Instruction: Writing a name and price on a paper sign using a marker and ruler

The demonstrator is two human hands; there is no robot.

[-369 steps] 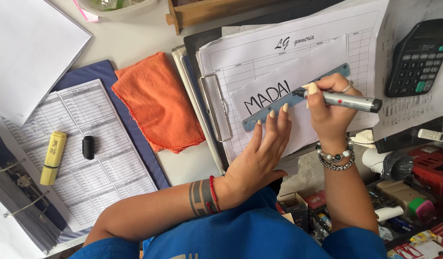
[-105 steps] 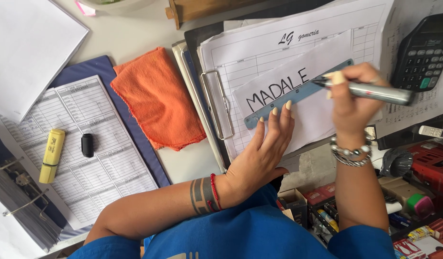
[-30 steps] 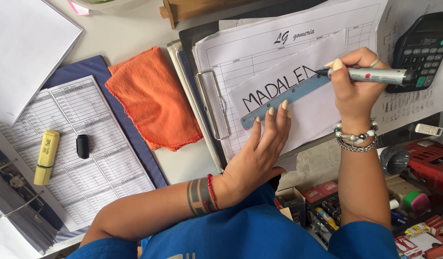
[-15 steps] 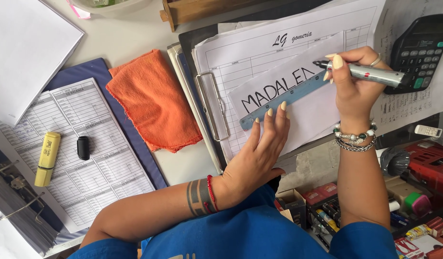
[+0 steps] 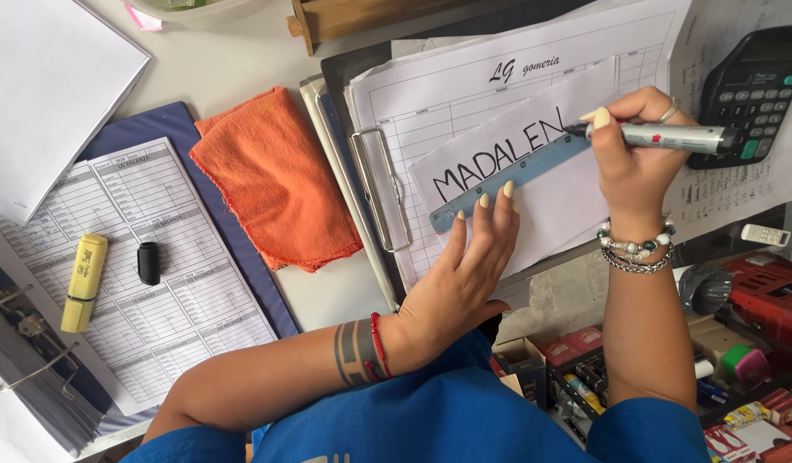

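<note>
Now another letter stands finished above our blue ruler (image 5: pixel 507 174).
Our right hand (image 5: pixel 632 163) has fingers closed around the grey marker (image 5: pixel 657 135), tip on the white strip (image 5: pixel 533 163); our left hand (image 5: pixel 469 266) lies open, flat, pinning the ruler on the clipboard (image 5: pixel 380 184).

The left hand (image 5: pixel 464 274) lies palm down with fingers spread and fingertips (image 5: pixel 484 201) pressed flat, its forearm crossing from the lower left with bands at the wrist. The right hand (image 5: pixel 629 154) is curled in a writing grip, thumb and forefinger pinched, wrist bent and braceleted, its forearm rising from the bottom edge
</note>
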